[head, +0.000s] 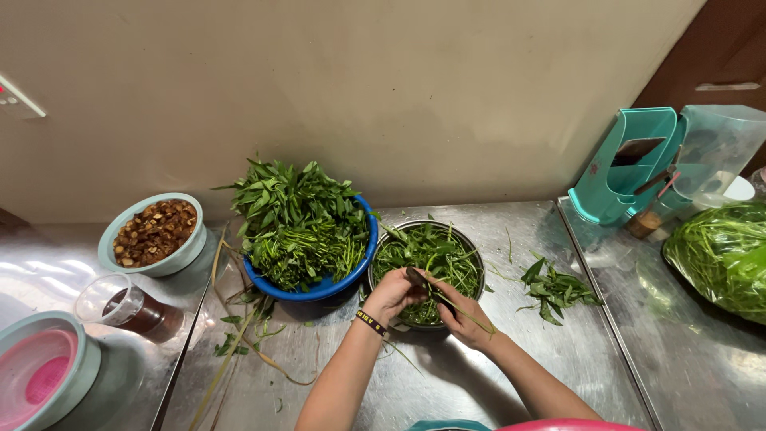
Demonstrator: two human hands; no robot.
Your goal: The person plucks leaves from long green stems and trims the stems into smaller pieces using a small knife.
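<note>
My left hand (392, 294) and right hand (463, 315) pinch a green stem (447, 303) over the steel bowl (471, 243) at six o'clock; pulling hard could fling leaves onto the counter (447, 383).

- On the worktop (495, 383), the metal bowl (472, 249) sits just right of the basin of greens (303, 231).
- Loose leaves (556, 288) lie right of the metal bowl.
- The bowl of chopped pieces (154, 233) sits far left, a cup (128, 305) before it.
</note>
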